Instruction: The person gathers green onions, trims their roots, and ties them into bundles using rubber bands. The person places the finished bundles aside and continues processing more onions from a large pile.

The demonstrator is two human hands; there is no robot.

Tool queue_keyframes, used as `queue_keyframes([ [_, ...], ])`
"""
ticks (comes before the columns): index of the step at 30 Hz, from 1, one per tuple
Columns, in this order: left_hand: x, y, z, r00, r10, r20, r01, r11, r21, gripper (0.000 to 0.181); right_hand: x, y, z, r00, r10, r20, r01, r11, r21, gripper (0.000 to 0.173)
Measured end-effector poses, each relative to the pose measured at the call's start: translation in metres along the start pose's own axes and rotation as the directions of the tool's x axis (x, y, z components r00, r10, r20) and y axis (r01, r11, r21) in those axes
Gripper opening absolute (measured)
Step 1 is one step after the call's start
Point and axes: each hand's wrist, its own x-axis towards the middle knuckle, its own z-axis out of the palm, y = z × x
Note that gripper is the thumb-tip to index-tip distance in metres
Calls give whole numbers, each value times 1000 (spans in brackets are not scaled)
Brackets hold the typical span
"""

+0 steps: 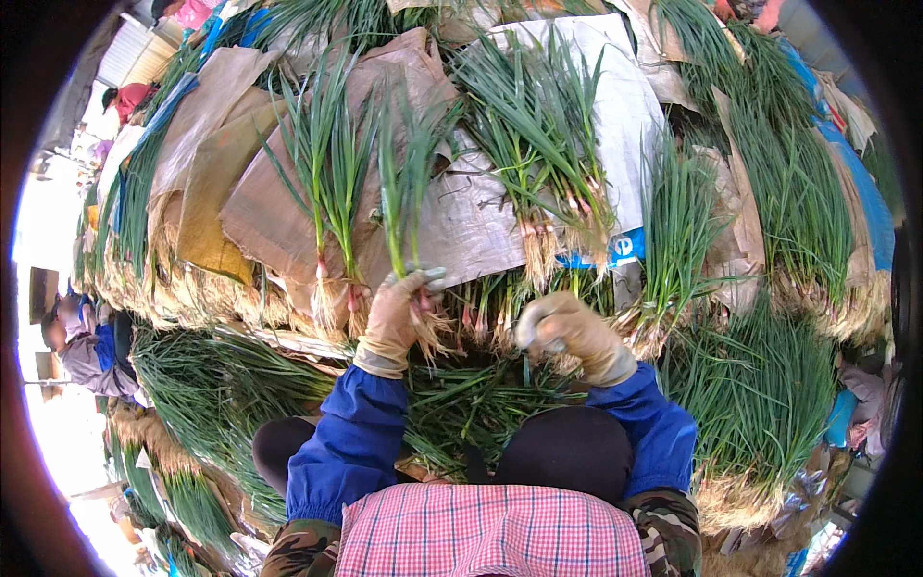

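Observation:
My left hand (400, 306), in a pale glove, is closed around the lower stems of a few green plants (399, 216) with long leaves, reddish stem bases and stringy roots, like green garlic or spring onions. My right hand (570, 335), also gloved and slightly blurred, is curled to the right of it; whether it holds something small cannot be told. Left of my left hand, a few similar plants (335, 209) lie on brown woven sheeting. A larger bunch (537, 144) lies beyond my hands on a white woven sack (627, 86). Loose green leaves (490, 404) lie below my hands.
Big heaps of the same plants stand at the left (223, 382), at the right (757, 382) and at the far right (786, 195). A yellow-brown sack (216, 209) covers part of the pile. A person (94, 353) sits at the left; other people are partly visible near the rim.

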Motion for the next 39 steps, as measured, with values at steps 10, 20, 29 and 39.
queue_keyframes([
  [10,-14,-3,28,985,-150,83,154,987,-39,17,24,20,-86,636,-250,-730,-716,160,-679,38],
  [20,6,-34,53,995,-96,26,89,974,209,22,54,52,13,855,-519,19,-108,-214,-971,20],
  [29,29,40,5,988,148,38,-147,989,-28,22,20,103,17,583,812,-14,-25,1,-1000,39],
  [39,2,5,-4,954,-71,293,66,997,26,29,94,60,-3,994,19,-107,-52,947,-317,56],
])
